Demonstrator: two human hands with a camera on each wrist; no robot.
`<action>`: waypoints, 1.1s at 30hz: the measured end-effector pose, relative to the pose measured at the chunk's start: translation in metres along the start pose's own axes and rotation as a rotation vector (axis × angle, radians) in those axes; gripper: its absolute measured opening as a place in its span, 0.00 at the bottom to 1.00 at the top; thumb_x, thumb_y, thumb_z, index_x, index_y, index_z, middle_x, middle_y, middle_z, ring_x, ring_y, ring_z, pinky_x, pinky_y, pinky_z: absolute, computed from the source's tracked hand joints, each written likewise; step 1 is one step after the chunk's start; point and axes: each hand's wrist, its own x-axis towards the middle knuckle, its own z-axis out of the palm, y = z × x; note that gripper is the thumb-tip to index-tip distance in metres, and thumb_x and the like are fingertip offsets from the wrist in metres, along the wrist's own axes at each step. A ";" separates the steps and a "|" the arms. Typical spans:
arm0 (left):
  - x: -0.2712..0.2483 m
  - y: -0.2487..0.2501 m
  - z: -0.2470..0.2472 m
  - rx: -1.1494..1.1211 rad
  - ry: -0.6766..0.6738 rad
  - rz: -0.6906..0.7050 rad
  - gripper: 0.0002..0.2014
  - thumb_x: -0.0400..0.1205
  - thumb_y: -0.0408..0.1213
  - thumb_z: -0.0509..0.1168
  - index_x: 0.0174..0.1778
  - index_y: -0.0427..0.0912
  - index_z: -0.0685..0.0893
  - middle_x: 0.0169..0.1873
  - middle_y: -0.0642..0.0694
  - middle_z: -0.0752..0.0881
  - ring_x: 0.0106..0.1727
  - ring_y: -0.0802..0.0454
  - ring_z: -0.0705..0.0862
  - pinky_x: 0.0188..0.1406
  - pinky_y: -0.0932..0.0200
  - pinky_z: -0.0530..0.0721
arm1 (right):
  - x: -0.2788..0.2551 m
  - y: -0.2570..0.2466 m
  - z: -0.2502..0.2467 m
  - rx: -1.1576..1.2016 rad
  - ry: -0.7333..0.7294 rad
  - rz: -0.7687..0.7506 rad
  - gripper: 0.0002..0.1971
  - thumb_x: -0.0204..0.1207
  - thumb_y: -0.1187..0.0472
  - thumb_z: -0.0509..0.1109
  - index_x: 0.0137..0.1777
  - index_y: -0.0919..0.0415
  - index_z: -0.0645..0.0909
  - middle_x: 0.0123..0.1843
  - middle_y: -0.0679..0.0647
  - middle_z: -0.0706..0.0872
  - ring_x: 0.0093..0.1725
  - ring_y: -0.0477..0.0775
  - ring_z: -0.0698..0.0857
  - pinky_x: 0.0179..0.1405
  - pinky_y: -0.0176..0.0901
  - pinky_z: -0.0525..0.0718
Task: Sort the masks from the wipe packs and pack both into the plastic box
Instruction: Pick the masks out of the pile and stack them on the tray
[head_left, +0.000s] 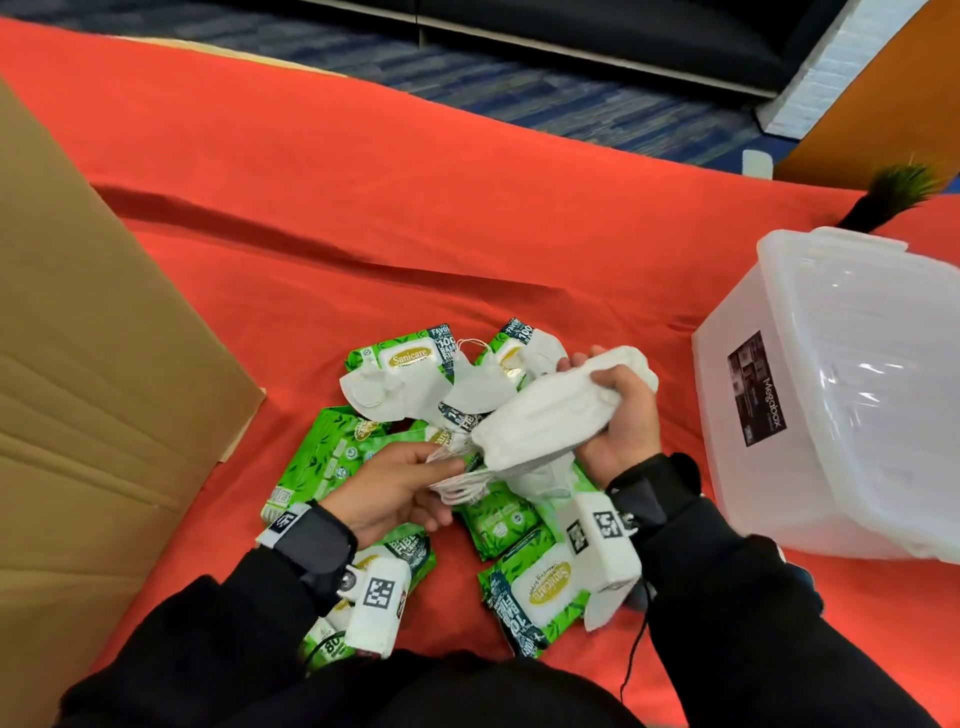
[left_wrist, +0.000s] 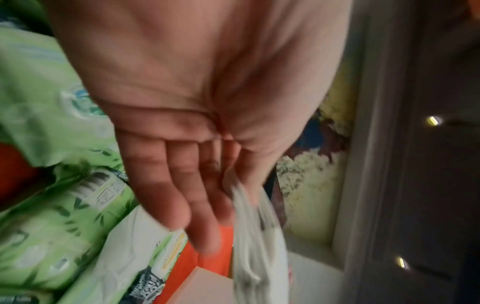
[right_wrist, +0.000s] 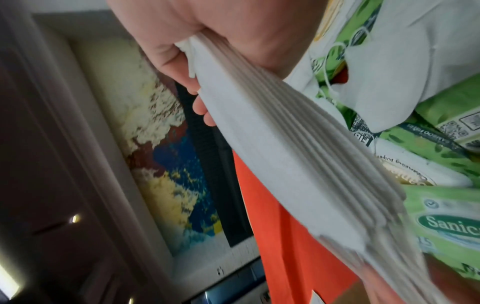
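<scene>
My right hand (head_left: 621, 415) grips a thick stack of folded white masks (head_left: 540, 421) above the pile; the right wrist view shows my right hand (right_wrist: 207, 30) curled round one end of the stack (right_wrist: 285, 154). My left hand (head_left: 395, 488) pinches the ear loops (head_left: 452, 470) at the stack's other end, thumb against fingers (left_wrist: 182, 195) with the white loops (left_wrist: 249, 226) between. Several green wipe packs (head_left: 322, 452) lie on the orange cloth below, with loose white masks (head_left: 395, 389) on the far ones. The clear plastic box (head_left: 727, 374) stands to the right, open.
A large sheet of brown cardboard (head_left: 78, 389) covers the left side. The orange cloth (head_left: 415, 208) stretches bare beyond the pile. A dark green brush-like plant (head_left: 893, 197) pokes up behind the box. More wipe packs (head_left: 540, 587) lie under my wrists.
</scene>
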 end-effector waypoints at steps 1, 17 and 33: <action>0.000 -0.003 -0.003 -0.111 0.053 0.017 0.20 0.69 0.46 0.84 0.45 0.37 0.85 0.43 0.34 0.89 0.35 0.43 0.91 0.31 0.54 0.90 | 0.004 -0.004 -0.006 0.013 0.047 -0.011 0.12 0.79 0.71 0.57 0.56 0.60 0.78 0.45 0.58 0.87 0.46 0.58 0.90 0.59 0.56 0.86; 0.006 -0.013 0.045 -0.641 0.348 -0.197 0.13 0.88 0.40 0.60 0.37 0.44 0.76 0.23 0.50 0.78 0.31 0.50 0.85 0.45 0.48 0.84 | -0.022 0.015 -0.012 -0.656 -0.146 -0.544 0.15 0.68 0.82 0.60 0.48 0.68 0.83 0.44 0.64 0.89 0.49 0.66 0.89 0.56 0.57 0.87; -0.010 0.063 0.061 1.318 0.347 0.429 0.07 0.72 0.53 0.78 0.37 0.54 0.93 0.30 0.56 0.90 0.36 0.58 0.86 0.35 0.57 0.81 | -0.047 0.038 -0.024 -0.213 -0.138 -0.165 0.14 0.75 0.74 0.62 0.58 0.65 0.82 0.58 0.67 0.87 0.61 0.63 0.85 0.65 0.61 0.81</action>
